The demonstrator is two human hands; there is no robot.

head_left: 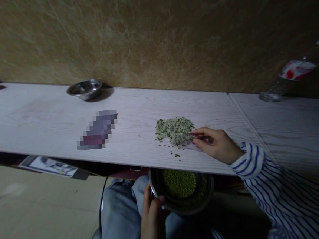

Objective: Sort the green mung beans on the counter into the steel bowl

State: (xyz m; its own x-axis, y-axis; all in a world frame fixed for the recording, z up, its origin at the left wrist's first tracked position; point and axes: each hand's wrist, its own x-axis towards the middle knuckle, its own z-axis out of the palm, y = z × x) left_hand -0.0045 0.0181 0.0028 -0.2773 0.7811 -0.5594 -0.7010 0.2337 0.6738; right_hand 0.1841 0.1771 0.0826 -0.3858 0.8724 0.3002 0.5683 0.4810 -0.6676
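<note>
My left hand [154,218] grips the near left rim of a metal bowl [207,191], thumb over the edge. The bowl is held at the table's front edge, above my lap, with green mung beans [180,182] in it. On the table, a mixed pile of white grains and green beans [173,127] lies spread out, with several loose beans in front. My right hand [216,142] is at the pile's right side, fingers pinched together. A greyish, see-through patch shows at the fingertips; I cannot make out what it is.
An empty metal bowl [85,89] stands by the wall at the back left. A pixelated flat object [99,130] lies left of the pile. A clear plastic bottle [292,72] with a red and white label stands at the right. Below the table edge is an open drawer or shelf [80,174].
</note>
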